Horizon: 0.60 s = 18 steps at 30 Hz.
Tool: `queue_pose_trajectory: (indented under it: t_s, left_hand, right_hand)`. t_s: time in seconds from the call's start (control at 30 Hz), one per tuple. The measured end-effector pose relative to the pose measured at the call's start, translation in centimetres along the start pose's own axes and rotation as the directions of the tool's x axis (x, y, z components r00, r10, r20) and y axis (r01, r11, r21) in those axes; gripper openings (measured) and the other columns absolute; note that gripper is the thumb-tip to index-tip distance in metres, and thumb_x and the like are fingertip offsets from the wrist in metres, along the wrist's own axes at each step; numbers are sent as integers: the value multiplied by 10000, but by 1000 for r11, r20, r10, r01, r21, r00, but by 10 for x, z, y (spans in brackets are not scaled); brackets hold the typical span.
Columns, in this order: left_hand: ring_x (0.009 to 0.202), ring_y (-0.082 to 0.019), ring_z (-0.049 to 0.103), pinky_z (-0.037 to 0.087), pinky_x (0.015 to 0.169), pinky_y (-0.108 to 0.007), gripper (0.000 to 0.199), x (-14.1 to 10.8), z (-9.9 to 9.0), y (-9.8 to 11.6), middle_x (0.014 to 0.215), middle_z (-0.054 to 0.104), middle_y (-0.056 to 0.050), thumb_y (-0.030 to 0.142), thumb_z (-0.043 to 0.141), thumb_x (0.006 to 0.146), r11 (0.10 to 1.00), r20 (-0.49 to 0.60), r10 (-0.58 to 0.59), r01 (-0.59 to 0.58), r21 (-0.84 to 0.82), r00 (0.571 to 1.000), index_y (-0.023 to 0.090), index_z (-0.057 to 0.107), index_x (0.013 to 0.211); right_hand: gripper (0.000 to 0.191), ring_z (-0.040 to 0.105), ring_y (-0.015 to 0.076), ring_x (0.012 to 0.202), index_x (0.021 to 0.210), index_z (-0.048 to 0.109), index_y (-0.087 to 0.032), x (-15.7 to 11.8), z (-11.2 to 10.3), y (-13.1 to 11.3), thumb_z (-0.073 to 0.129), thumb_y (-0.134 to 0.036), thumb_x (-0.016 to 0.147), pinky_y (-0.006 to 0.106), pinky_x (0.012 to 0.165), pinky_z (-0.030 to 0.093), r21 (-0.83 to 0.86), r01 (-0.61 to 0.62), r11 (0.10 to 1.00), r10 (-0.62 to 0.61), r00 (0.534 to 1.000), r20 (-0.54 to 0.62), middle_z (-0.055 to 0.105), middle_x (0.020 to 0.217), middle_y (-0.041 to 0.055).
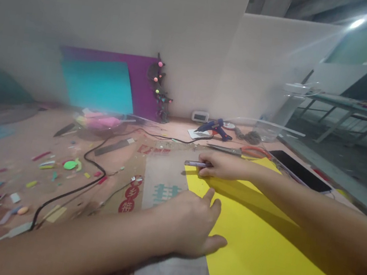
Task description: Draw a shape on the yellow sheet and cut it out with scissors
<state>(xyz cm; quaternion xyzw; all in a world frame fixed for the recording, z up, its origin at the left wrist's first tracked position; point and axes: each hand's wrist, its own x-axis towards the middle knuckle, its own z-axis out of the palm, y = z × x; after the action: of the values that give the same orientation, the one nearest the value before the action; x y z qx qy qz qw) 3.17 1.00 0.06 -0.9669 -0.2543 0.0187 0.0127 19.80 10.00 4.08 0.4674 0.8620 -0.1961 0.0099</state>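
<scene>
A large yellow sheet of paper (267, 243) lies on a flattened cardboard piece with a grey-white printed panel (172, 273). My left hand (192, 222) rests at the sheet's left edge, fingers apart and thumb stretched over the yellow. At the sheet's far left corner, my right hand (222, 165) is closed round a slim purplish-grey tool (193, 163); whether it is a pen or a craft knife I cannot tell. The tool points left, low over the corner. Just beyond my right hand lie scissors (256, 152) with orange handles.
A blue glue gun (213, 128) stands at the back, its black cord (88, 156) crossing the table leftward. A phone (301, 171) lies at right. Colourful scraps (71, 165) litter the left side. Turquoise (99, 85) and purple (145, 85) sheets lean on the wall.
</scene>
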Motion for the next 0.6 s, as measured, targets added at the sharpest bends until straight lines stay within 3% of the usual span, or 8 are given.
queue_pose_trajectory:
  t_s: [0.1, 0.27, 0.47, 0.6]
  left_hand:
    - [914, -350, 730, 592, 695, -441, 696, 1, -2, -1, 1401, 529, -307, 590, 337, 966, 1000, -7, 31, -31, 0, 1000, 42, 498, 1363]
    - [901, -345, 729, 585, 689, -440, 699, 0, -4, 1, 1407, 526, -302, 583, 322, 972, 1000, -2, 7, -7, 20, 1000, 41, 478, 1384]
    - [925, -353, 725, 575, 672, -427, 724, -1, 1, -1, 1432, 491, -321, 578, 304, 981, 999, -26, 39, -39, 16, 999, 23, 441, 1426]
    - [943, -358, 719, 576, 688, -431, 708, -1, 0, -2, 1405, 520, -317, 568, 331, 977, 999, -27, 48, -47, 10, 998, 18, 468, 1403]
  right_hand:
    - [98, 550, 157, 719, 858, 572, -187, 7, 7, -7, 598, -282, 865, 244, 602, 305, -8, -63, 998, 62, 992, -106, 654, 846, 35]
    - [73, 566, 170, 779, 878, 567, -175, 23, 21, -7, 542, -240, 900, 248, 633, 322, -29, -23, 999, 15, 967, -256, 665, 897, 62]
    - [167, 553, 162, 718, 857, 581, -191, 10, 5, 6, 619, -353, 853, 250, 598, 302, -73, -6, 997, 3, 999, -41, 651, 853, 37]
    - [123, 546, 169, 734, 935, 589, -201, 12, 13, -5, 532, -305, 906, 260, 595, 264, -157, -73, 985, 46, 984, -174, 662, 890, 52]
